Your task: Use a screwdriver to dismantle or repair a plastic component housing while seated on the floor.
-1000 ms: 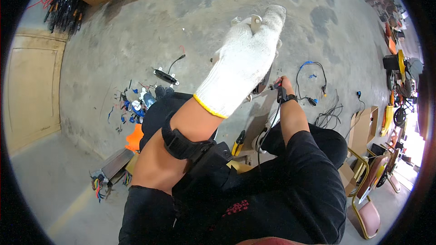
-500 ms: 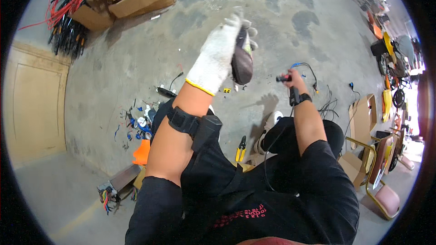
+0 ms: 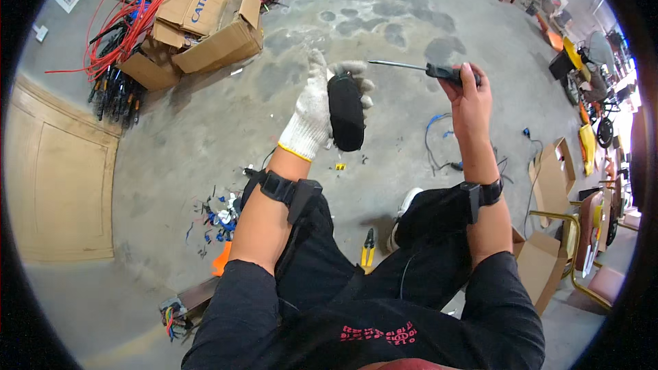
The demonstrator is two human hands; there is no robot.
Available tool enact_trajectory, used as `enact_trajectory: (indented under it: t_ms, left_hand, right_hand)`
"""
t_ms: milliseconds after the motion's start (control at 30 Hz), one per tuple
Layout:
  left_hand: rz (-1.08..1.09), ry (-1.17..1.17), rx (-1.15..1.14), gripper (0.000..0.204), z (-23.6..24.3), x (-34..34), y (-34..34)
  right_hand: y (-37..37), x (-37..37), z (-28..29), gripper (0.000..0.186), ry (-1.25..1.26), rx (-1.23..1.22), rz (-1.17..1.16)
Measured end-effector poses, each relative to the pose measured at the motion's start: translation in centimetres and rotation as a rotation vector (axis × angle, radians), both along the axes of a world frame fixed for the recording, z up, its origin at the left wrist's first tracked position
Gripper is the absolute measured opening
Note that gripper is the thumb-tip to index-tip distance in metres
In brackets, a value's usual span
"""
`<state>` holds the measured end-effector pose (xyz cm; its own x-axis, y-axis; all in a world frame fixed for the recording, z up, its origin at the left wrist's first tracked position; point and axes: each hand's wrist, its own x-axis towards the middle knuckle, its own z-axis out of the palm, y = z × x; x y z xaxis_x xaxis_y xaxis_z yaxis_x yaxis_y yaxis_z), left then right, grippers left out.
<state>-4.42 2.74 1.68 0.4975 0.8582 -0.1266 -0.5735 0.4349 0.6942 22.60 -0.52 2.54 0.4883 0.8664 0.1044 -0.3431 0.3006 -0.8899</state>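
Note:
My left hand, in a white knit glove with a yellow cuff, grips a black oblong object, its fingertips showing along the right side. My right hand is bare and closed round the black handle of a screwdriver. The metal shaft points left, its tip just above and right of my gloved fingers, apparently not touching the object. Below them on the concrete lie a small yellow piece and a yellow-handled wire tool. A loop of cable with blue parts lies behind my right forearm.
At upper left are cardboard boxes, red cable coils and black cables. Scraps of blue and white parts lie at left, beside a wooden panel. At right are flattened cardboard, chairs and assorted gear.
My right hand has risen and moved forward, bringing the screwdriver level with the held object. My left hand has rotated and shifted slightly down, showing more of the black object. The view takes in more upper floor.

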Motion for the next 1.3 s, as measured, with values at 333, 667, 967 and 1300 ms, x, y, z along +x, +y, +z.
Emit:
enact_trajectory:
  t_ms: [333,667,967,1300]
  left_hand:
    - [0.143,-0.012,-0.019,0.081,-1.6,2.4,1.3]
    - [0.145,0.014,-0.035,0.078,-2.0,3.0,2.1]
    - [0.148,0.074,-0.006,0.08,-2.2,3.1,1.9]
    - [0.21,0.196,0.134,0.081,-3.4,2.0,2.2]
  right_hand:
    - [-0.7,-2.8,0.9,0.038,-0.197,0.144,-0.002]
    - [0.5,-1.9,-0.5,0.038,-0.245,0.149,-0.048]
    - [0.3,-1.6,-0.8,0.036,-0.252,0.194,-0.032]
    - [-0.5,-2.4,-1.4,0.032,-0.414,0.387,0.039]
